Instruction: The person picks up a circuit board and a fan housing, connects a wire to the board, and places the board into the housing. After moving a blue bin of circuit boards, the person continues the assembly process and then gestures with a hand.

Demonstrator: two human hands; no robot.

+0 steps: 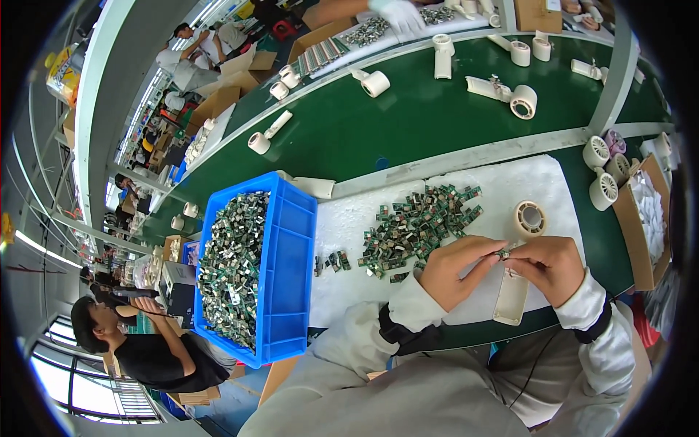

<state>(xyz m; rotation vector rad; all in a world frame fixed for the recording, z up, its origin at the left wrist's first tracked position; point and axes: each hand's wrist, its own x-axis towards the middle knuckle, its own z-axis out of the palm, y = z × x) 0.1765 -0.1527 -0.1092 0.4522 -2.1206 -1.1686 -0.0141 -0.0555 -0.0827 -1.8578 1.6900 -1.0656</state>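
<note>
My left hand (453, 275) and my right hand (551, 266) meet fingertip to fingertip, both closed in a pinch on a small circuit board (502, 255). Fingers cover most of that board. Beneath them lies a cream plastic housing, its round ring-shaped head (530, 218) beyond my fingers and its open, trough-like handle (511, 298) nearer to me. A loose pile of small green circuit boards (415, 226) spreads on the white foam sheet (342, 291) to the left of my hands.
On my left stands a blue bin (287, 269) heaped with small boards. Past a metal rail (466, 164), cream housings (523, 102) lie scattered on the green belt (320, 131). An open cardboard box (641, 226) is at right. A gloved hand (399, 14) works across the belt; another person (145, 342) is at far left.
</note>
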